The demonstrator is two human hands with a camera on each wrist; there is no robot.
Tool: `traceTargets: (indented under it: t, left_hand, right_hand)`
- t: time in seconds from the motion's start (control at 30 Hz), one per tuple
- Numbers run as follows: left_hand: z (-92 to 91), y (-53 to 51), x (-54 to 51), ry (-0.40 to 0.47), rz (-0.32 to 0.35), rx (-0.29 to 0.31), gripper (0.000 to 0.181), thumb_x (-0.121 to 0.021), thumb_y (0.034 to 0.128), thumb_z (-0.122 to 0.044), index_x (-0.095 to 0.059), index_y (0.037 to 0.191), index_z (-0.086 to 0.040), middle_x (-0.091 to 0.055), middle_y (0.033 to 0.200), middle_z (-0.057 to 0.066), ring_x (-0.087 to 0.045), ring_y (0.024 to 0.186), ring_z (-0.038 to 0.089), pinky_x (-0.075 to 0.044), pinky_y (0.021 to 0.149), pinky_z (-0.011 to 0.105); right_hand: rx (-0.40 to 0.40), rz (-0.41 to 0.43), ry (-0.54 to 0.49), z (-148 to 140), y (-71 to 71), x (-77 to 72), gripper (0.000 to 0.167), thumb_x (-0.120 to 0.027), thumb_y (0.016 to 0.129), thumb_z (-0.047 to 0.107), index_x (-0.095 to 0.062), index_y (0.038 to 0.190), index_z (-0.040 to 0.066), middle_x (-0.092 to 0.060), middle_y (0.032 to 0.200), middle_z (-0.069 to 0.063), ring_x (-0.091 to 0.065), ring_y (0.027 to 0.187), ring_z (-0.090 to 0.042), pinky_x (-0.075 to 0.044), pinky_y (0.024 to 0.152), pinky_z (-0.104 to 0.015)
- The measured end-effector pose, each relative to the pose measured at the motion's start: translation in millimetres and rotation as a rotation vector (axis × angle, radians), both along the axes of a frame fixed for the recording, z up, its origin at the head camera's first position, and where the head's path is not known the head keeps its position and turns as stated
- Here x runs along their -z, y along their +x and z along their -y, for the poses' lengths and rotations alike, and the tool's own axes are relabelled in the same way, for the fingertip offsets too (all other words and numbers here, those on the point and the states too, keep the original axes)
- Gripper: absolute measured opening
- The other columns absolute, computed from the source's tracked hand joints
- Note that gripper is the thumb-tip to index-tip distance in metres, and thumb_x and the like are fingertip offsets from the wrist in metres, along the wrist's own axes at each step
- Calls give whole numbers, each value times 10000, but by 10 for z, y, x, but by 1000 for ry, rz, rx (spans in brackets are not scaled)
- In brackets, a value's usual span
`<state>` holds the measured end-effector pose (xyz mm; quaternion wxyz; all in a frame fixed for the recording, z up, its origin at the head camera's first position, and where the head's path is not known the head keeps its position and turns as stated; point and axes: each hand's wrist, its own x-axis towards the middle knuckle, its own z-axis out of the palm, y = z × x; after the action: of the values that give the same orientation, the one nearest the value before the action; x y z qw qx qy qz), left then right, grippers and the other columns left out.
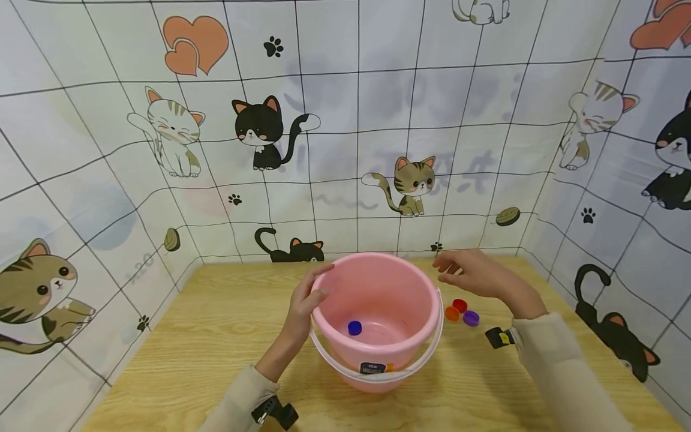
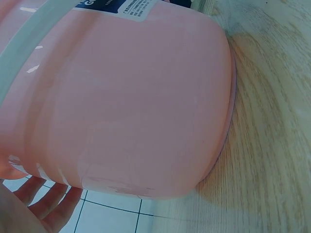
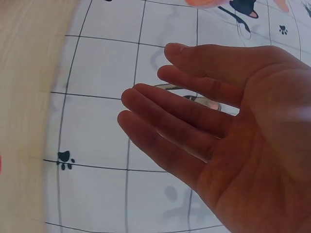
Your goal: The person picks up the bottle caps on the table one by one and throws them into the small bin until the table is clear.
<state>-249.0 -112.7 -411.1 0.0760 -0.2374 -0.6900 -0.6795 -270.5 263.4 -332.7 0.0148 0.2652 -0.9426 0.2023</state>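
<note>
A pink bucket [image 1: 372, 282] stands upright on the table in the head view, its white handle [image 1: 372, 378] lowered toward the front. My left hand [image 1: 302, 303] grips the bucket's left rim, the thumb over the edge. In the left wrist view the bucket's side [image 2: 136, 107] fills most of the frame, with the left fingers [image 2: 63, 208] against it. Inside the bucket lies a blue bottle cap [image 1: 354, 327]. My right hand [image 1: 475, 273] hovers just right of the rim, holding nothing; its fingers [image 3: 170, 121] are loosely extended in the right wrist view.
Red [image 1: 460, 305], orange [image 1: 451, 314] and purple [image 1: 471, 318] caps lie together on the wooden table [image 1: 232, 336], right of the bucket. Cat-patterned sheeting [image 1: 335, 120] walls in the back and both sides.
</note>
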Motion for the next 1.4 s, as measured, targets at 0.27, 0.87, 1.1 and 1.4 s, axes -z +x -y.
traceTargets:
  t: [0.27,0.87,1.1,1.4]
  left_hand:
    - [7,-5,-2,10,-13,22,532,-481,924,-161,-541,1450,-115,-577,1403,218,-644,1102,453,-618,879,495]
    - [8,5,-2,3,-2,2,522,-486,930,-168,-550,1446,-120,-575,1420,200,-615,1144,473,-605,907,512]
    - [5,4,-6,14,-8,22,526,-480,930,-157,-544,1451,-117,-561,1434,205,-607,1158,477,-602,915,517]
    - [6,3,-4,15,-12,9,536,-480,914,-139,-550,1446,-123,-566,1432,194,-594,1182,413,-588,944,480]
  right_hand:
    - [-4,-21,-73,-171,24,345,216,-695,970,140,-709,1151,23,-743,1114,-130,-725,961,-239,-624,785,-353]
    - [75,-36,-81,-463,87,810,211,-732,928,106,-715,1123,30,-743,1109,-144,-713,1012,-351,-610,841,-504]
    - [108,-35,-69,-509,66,870,259,-742,910,100,-711,1136,-22,-737,1116,-191,-698,1024,-400,-599,860,-544]
    - [124,-21,-57,-575,51,925,284,-761,887,112,-715,1125,-37,-741,1097,-193,-697,998,-379,-583,874,-572]
